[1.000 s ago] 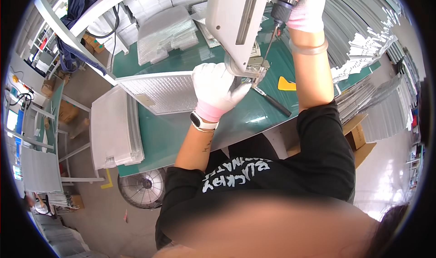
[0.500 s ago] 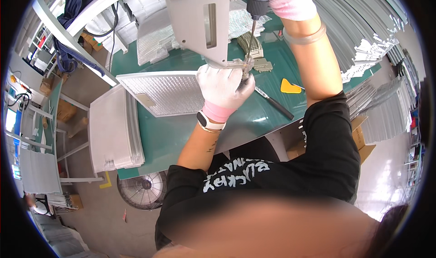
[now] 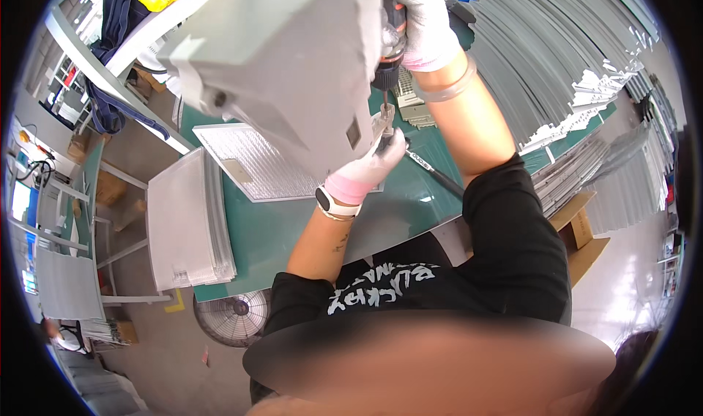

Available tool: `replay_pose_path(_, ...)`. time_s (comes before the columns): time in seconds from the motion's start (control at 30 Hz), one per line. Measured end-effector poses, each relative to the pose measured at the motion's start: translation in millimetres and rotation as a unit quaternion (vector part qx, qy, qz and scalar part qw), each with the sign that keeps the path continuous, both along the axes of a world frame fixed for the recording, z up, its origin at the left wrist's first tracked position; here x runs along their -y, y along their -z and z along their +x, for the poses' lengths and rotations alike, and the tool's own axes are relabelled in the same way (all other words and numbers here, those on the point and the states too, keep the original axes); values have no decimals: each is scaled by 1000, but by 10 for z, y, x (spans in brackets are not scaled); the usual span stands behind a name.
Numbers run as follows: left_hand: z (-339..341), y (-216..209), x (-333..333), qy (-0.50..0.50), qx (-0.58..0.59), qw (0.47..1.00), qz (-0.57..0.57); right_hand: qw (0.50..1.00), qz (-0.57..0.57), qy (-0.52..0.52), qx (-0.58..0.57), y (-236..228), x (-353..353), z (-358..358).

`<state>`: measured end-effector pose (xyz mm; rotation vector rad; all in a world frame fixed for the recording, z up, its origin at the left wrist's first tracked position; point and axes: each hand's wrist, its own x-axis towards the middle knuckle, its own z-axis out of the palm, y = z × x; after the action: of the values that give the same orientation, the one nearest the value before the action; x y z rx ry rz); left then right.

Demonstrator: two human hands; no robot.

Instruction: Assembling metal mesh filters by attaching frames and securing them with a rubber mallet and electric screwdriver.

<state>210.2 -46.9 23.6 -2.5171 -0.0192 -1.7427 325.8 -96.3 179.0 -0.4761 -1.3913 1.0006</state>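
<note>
A large grey sheet housing (image 3: pixel 285 64) with a small square hole fills the upper middle, tilted above the table. My left hand (image 3: pixel 370 168), in a white glove with a pink cuff, is closed at the housing's lower edge, next to a small translucent bracket (image 3: pixel 386 118). Most of its fingers are hidden behind the housing; the thumb shows. My right hand (image 3: pixel 425 20), gloved alike, is wrapped round a black and orange power drill (image 3: pixel 389 61). The drill points down, and its long bit reaches the bracket just above my left thumb.
A mesh-textured panel (image 3: pixel 256 171) lies on the green table (image 3: pixel 271 233), beside a stack of pale panels (image 3: pixel 187 222). A black-handled hand tool (image 3: pixel 443 180) lies right of my left hand. Long grey strips (image 3: pixel 549 50) are piled at right. A fan (image 3: pixel 238 317) stands on the floor.
The grey housing has swung and tilted, showing a broader face further left and lower. My right hand and the drill have come down and left; the left hand has turned slightly and lowered.
</note>
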Motion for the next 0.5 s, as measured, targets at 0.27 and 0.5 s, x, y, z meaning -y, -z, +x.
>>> replay_pose_path(0.27,-11,-10,21,17,-45,984,-174,992,22,-121,-7,14,-373,-8)
replay_pose_path(0.5,50,-31,51,-24,-41,994,-99,990,58,-51,-122,283,-506,4)
